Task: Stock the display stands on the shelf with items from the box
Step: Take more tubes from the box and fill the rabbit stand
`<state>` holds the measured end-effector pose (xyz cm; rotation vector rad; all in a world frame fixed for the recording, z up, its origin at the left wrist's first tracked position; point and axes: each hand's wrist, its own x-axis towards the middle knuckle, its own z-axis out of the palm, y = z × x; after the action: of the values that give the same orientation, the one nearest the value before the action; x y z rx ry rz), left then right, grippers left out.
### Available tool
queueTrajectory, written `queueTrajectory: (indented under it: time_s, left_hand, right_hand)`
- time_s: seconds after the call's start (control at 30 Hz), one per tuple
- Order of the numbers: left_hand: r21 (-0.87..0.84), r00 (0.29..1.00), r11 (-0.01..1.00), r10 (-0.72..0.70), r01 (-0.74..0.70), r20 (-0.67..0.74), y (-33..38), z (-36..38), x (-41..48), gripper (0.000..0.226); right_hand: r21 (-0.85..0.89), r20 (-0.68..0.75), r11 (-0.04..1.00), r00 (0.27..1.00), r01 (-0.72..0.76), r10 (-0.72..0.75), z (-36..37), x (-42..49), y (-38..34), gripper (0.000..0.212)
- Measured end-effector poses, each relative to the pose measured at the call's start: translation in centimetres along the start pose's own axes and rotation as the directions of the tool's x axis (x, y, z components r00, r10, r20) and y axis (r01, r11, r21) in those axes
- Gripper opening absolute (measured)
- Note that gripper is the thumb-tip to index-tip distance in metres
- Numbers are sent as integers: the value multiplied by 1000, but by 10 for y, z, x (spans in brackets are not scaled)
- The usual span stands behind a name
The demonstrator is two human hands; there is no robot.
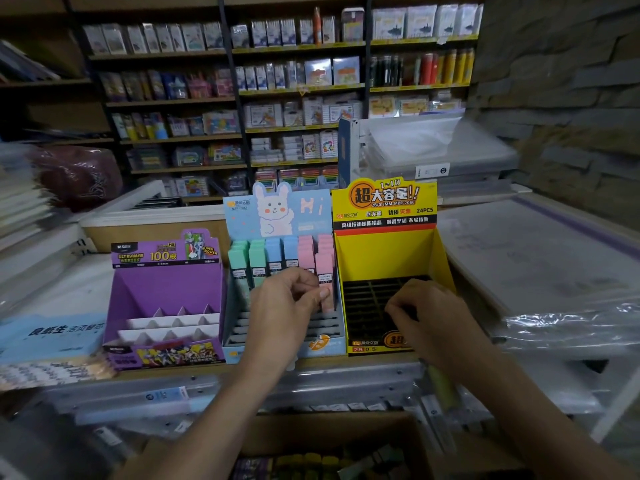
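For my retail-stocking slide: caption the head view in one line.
Left hand pinches a pink case in the blue rabbit stand; right hand sits over the empty yellow stand.

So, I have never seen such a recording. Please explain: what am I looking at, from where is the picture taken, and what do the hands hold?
There is no machine here. A person works with bare hands, and the single picture comes from a camera worn on the head, looking forward and down. That is why both arms reach away from you.

Three cardboard stands are in front. The purple stand has empty slots. The blue stand is partly filled with green, blue and pink cases. The yellow stand has empty black slots.

The left hand pinches a pink case at the blue stand. The right hand is curled over the yellow stand's slots, and I cannot tell whether it holds anything. At the bottom edge is the open box of stock.
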<state>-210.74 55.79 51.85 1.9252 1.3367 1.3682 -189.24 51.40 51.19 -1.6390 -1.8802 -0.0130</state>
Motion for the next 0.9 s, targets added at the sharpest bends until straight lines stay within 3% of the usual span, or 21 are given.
queueTrajectory:
  time_s: [0.53, 0.63, 0.73, 0.8, 0.9]
  left_hand:
    - [89, 997, 994, -73, 70, 34, -5, -5, 0, 19]
    - [105, 1000, 994, 17, -18, 16, -2, -12, -12, 20]
    - [15, 982, 984, 180, -179, -55, 4, -23, -36, 15]
    - [-63, 972, 972, 223, -228, -73, 2, -27, -57, 14]
    - [-139, 979, 969, 201, -203, -28, -12, -24, -95, 12]
  right_hand:
    - [-30, 68, 996, 994, -88, 90, -8, 2, -10, 18]
    - [14, -66, 998, 995, -69, 70, -14, -8, -16, 16]
    - [95, -254, 995, 967, 12, 12, -22, -31, -30, 11]
    - [182, -268, 982, 963, 57, -6, -24, -52, -37, 9]
    - [275, -174, 961, 984, 30, 19, -6, -84, -41, 8]
